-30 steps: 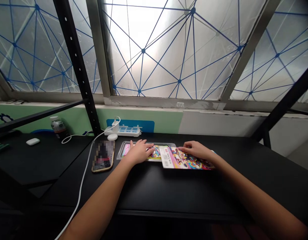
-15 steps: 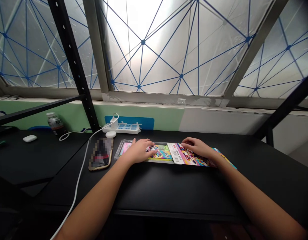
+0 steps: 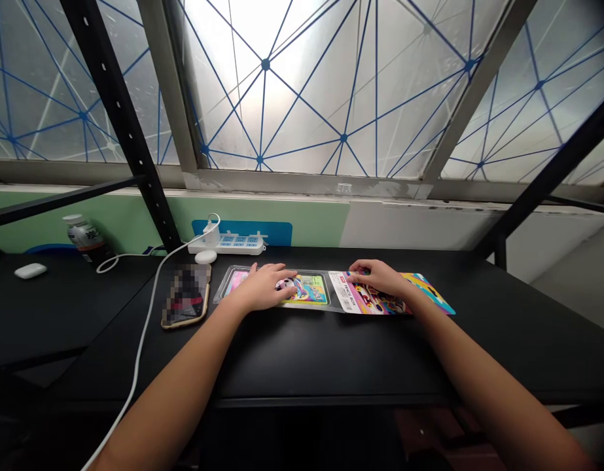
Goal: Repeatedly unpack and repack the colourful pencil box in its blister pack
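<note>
A colourful pencil box (image 3: 309, 288), printed in yellow, pink and blue, lies in a clear plastic blister tray (image 3: 335, 302) on the black desk. My left hand (image 3: 263, 286) rests across it, fingers spread and palm down, covering its middle. To the right, a bright printed backing card (image 3: 349, 301) marked "PENCIL BOX" overlaps the tray's right end. The bent fingers and thumb of my right hand (image 3: 377, 276) are closed on the card near its upper left part. My right wrist hides some of the print.
Left of the tray lies a phone (image 3: 188, 296) with a blurred screen. Behind it are a round white object (image 3: 205, 257) and a power strip (image 3: 233, 245). A white cable (image 3: 147, 314) crosses the desk. A bottle (image 3: 88, 239) and a white case (image 3: 31, 270) are farther left.
The card has slid slightly right relative to the pencil box, exposing more clear plastic between them. My right hand moved with it; my left stays on the box. The whole view has shifted.
</note>
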`<state>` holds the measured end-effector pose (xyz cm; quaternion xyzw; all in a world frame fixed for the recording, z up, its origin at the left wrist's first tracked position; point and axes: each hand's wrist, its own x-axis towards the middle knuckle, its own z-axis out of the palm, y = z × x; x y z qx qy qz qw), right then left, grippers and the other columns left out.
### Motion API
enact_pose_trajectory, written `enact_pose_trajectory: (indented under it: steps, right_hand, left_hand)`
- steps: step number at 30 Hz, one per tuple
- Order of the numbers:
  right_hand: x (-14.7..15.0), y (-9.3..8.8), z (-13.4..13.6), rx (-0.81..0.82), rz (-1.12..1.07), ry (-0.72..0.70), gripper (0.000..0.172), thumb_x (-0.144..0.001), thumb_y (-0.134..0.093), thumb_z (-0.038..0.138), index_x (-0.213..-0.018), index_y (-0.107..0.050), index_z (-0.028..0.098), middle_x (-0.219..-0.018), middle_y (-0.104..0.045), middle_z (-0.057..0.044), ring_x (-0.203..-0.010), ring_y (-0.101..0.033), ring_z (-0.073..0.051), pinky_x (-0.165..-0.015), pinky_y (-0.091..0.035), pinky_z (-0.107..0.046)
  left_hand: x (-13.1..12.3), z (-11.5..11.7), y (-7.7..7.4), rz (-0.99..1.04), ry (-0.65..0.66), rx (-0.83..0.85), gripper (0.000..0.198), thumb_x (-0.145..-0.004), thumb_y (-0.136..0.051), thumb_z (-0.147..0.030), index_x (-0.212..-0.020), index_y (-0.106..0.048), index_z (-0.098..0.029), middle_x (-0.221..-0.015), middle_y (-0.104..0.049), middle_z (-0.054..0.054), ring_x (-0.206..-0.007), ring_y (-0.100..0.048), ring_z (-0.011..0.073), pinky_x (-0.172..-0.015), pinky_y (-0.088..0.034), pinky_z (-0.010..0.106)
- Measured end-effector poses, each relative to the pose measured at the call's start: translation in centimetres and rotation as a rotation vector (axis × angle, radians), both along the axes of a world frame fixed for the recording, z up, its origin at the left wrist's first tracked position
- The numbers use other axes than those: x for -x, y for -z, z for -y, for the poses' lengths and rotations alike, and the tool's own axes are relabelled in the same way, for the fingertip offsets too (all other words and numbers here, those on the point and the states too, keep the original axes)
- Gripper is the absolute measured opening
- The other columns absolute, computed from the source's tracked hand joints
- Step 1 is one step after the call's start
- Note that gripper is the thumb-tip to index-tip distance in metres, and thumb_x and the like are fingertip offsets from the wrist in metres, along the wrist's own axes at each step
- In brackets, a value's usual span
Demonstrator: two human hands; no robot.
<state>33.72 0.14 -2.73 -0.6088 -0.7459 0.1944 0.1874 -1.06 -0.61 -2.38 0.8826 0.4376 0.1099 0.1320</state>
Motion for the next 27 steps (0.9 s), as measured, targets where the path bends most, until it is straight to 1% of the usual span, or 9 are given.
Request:
enact_pose_trajectory:
  steps: [4,8,12,17,19,22,24,25,27]
  right_hand:
    - [0.9,0.2,0.2,-0.023,0.019,0.008,0.044,-0.080,-0.061,0.064,-0.092,-0.071,0.022,-0.087,-0.071,-0.004,-0.080,-0.063,-0.022,-0.070,-0.046,-0.031]
    - [2.7,0.5,0.1,-0.063,0.039,-0.018,0.043,-0.081,-0.061,0.062,-0.094,-0.071,0.022,-0.091,-0.071,-0.004,-0.083,-0.063,-0.022,-0.073,-0.046,-0.031]
    - [4.6,0.4,0.3,-0.109,0.071,-0.061,0.043,-0.084,-0.059,0.059,-0.101,-0.071,0.021,-0.093,-0.067,-0.005,-0.082,-0.061,-0.021,-0.076,-0.047,-0.032]
    - [5.9,-0.1,0.6,-0.105,0.125,-0.117,0.039,-0.089,-0.058,0.051,-0.107,-0.071,0.020,-0.106,-0.064,-0.010,-0.095,-0.061,-0.023,-0.087,-0.046,-0.033]
    - [6.6,-0.1,0.6,-0.091,0.160,-0.111,0.041,-0.090,-0.057,0.052,-0.111,-0.069,0.019,-0.109,-0.064,-0.013,-0.102,-0.059,-0.027,-0.090,-0.045,-0.037]
    - [8.8,0.2,0.0,-0.069,0.218,-0.095,0.048,-0.091,-0.053,0.056,-0.119,-0.066,0.020,-0.119,-0.062,-0.016,-0.114,-0.053,-0.035,-0.095,-0.042,-0.046]
    - [10.8,0.6,-0.4,-0.060,0.245,-0.108,0.049,-0.093,-0.049,0.059,-0.122,-0.064,0.023,-0.124,-0.061,-0.016,-0.117,-0.051,-0.036,-0.095,-0.040,-0.049]
    - [11.8,0.8,-0.6,-0.059,0.253,-0.121,0.048,-0.094,-0.046,0.059,-0.122,-0.064,0.024,-0.124,-0.062,-0.015,-0.117,-0.051,-0.036,-0.095,-0.040,-0.049]
    - [13.6,1.0,-0.8,-0.072,0.259,-0.141,0.049,-0.096,-0.042,0.059,-0.121,-0.065,0.024,-0.122,-0.064,-0.014,-0.114,-0.053,-0.035,-0.095,-0.040,-0.049]
  left_hand:
    - [-0.6,0.3,0.3,0.027,-0.028,0.006,0.055,-0.095,-0.040,-0.057,-0.141,-0.052,-0.031,-0.153,-0.045,0.013,-0.143,-0.035,0.0340,-0.112,-0.014,0.071]
    - [-1.9,1.0,0.8,0.093,-0.033,0.014,0.054,-0.095,-0.043,-0.056,-0.141,-0.052,-0.029,-0.153,-0.045,0.012,-0.144,-0.033,0.0334,-0.113,-0.008,0.071]
    - [-2.7,1.6,0.6,0.199,-0.011,0.059,0.059,-0.096,-0.042,-0.057,-0.147,-0.042,-0.029,-0.156,-0.041,0.008,-0.145,-0.033,0.0310,-0.116,-0.005,0.068]
    - [-2.7,1.4,0.1,0.356,-0.047,0.121,0.059,-0.096,-0.043,-0.057,-0.146,-0.042,-0.027,-0.153,-0.046,0.009,-0.137,-0.046,0.0312,-0.119,-0.007,0.061]
    - [-2.8,1.3,0.0,0.425,-0.088,0.125,0.060,-0.097,-0.039,-0.058,-0.147,-0.041,-0.024,-0.152,-0.047,0.011,-0.137,-0.046,0.0311,-0.120,-0.010,0.058]
    - [-3.2,1.3,0.1,0.505,-0.115,0.121,0.059,-0.097,-0.040,-0.059,-0.144,-0.044,-0.024,-0.151,-0.049,0.010,-0.138,-0.046,0.0308,-0.121,-0.007,0.057]
    - [-3.5,1.4,0.0,0.539,-0.113,0.118,0.056,-0.096,-0.042,-0.059,-0.139,-0.049,-0.025,-0.148,-0.052,0.008,-0.135,-0.049,0.0300,-0.121,-0.006,0.056]
    - [-3.5,1.4,-0.1,0.554,-0.113,0.116,0.054,-0.096,-0.043,-0.059,-0.137,-0.051,-0.025,-0.146,-0.055,0.008,-0.133,-0.051,0.0292,-0.122,-0.009,0.054]
    - [-3.2,1.5,-0.4,0.582,-0.118,0.103,0.050,-0.097,-0.043,-0.057,-0.133,-0.055,-0.025,-0.142,-0.058,0.007,-0.131,-0.053,0.0271,-0.120,-0.021,0.048]
